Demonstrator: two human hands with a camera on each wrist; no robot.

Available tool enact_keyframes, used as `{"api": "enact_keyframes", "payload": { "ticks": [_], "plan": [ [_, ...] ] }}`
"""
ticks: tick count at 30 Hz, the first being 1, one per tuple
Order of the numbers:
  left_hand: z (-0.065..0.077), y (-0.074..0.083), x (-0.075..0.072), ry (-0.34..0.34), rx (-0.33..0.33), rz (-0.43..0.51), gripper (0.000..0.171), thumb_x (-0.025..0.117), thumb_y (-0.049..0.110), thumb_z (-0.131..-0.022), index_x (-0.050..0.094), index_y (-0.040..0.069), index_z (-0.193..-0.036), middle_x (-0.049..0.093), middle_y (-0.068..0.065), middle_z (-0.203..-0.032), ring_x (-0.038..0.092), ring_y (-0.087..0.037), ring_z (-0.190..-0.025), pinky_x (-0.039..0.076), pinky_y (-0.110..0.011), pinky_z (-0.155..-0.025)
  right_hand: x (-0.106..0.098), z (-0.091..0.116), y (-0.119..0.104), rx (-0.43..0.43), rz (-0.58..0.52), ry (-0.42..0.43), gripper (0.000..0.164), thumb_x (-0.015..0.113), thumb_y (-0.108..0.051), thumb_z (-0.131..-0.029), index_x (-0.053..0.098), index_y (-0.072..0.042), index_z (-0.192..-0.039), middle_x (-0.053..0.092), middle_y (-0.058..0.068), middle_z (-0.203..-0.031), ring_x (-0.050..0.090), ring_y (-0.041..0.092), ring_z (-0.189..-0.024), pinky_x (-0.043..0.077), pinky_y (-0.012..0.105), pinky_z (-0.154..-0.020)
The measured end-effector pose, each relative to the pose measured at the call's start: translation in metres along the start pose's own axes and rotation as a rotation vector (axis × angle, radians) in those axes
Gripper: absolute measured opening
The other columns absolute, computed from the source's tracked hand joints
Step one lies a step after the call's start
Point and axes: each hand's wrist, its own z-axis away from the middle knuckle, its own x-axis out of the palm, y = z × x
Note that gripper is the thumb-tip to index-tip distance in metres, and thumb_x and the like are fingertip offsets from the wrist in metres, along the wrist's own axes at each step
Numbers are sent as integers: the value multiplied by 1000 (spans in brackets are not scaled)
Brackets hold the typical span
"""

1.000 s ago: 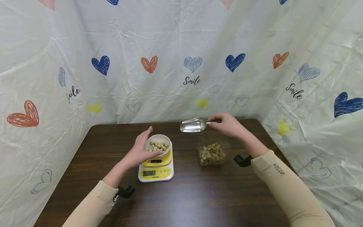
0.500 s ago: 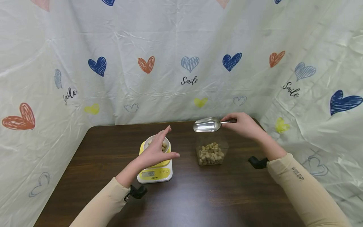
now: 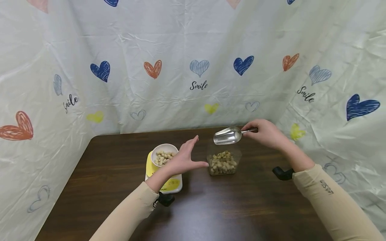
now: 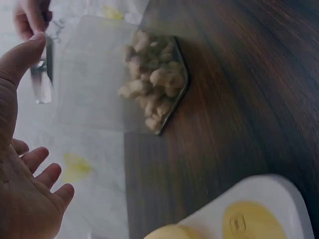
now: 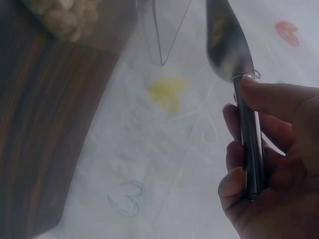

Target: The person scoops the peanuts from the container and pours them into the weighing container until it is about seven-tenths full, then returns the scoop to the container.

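My right hand grips the handle of a metal scoop, its fingers wrapped round it in the right wrist view. The scoop's bowl, with no nuts seen in it, is over the back of a clear plastic box. Peanuts in their shells fill the lower part of that box. My left hand holds nothing, thumb and fingers spread wide, between the scale and the box. Behind its wrist, a white bowl of peanuts sits on a yellow and white kitchen scale, whose display is hidden by my forearm.
The dark wooden table reaches back to a pale curtain printed with hearts, which also hangs along both sides. Black wrist mounts jut from both sleeves.
My left hand has moved right, away from the bowl and towards the box. The right hand has carried the scoop to the right, and it now sits slightly lower over the box.
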Motion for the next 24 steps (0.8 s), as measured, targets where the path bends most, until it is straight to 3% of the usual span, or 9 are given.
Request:
{"api": "enact_keyframes", "payload": {
  "ticks": [6,11,24],
  "plan": [
    [-18,4,15,-47,-31,17,121,79,64,-80,4,26,-166,18,0,-169,10,-29,-155,24,-52,-119,1,-1,-3,-110,136,11,15,74,-17,-97,79,-12,-110,75,3,-105,66,26,-99,50,49,-85],
    [-30,4,25,-65,-51,34,122,79,63,-80,3,24,-166,14,-5,-170,7,-32,-155,20,-52,-120,5,-2,-10,-132,256,-40,15,77,-17,-94,79,-15,-108,71,1,-104,62,28,-99,49,48,-84],
    [-39,6,34,-84,-58,65,117,79,59,-83,4,25,-166,15,-5,-170,8,-32,-155,22,-53,-120,28,-12,-17,-290,454,-25,14,84,-11,-85,80,-15,-98,68,1,-97,58,26,-93,50,43,-78]
  ]
}}
